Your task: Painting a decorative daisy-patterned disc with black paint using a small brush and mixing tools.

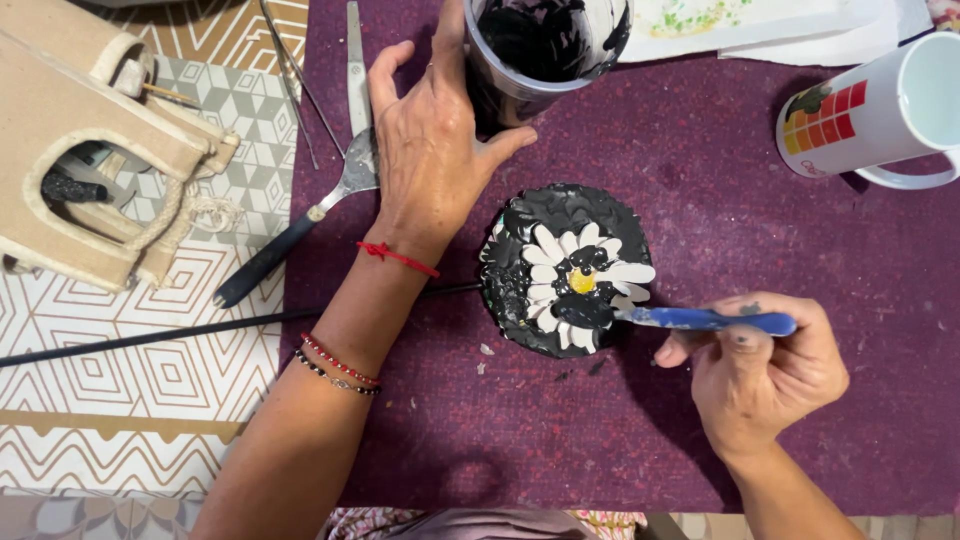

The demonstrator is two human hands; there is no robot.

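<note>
1. Fingers of my right hand (765,370) are pinched shut around the blue handle of a palette knife (700,319), held low and nearly level so its paint-laden tip lies flat against the work.
2. That tip touches the lower left petals of a white daisy with a yellow centre, built in thick paint on a round black disc (560,268). The disc lies on the purple mat (700,430), between my two hands, close enough that I can work it without stretching.
3. My left hand (425,150) is spread partly open, thumb and fingers curved against the side of a cup of black paint (535,50). I judge that this steadies the cup and keeps it just above the disc.
4. A thin dark stick (150,336) runs from the disc's left edge out under my left forearm, across the patterned paper.
5. A second palette knife with a dark handle (300,232) lies beside my left wrist, its metal blade partly under my hand.
6. A cloth bag with rope trim (90,150) sits at far left, and a white mug with coloured squares (880,115) stands at upper right, both well apart from the disc.
</note>
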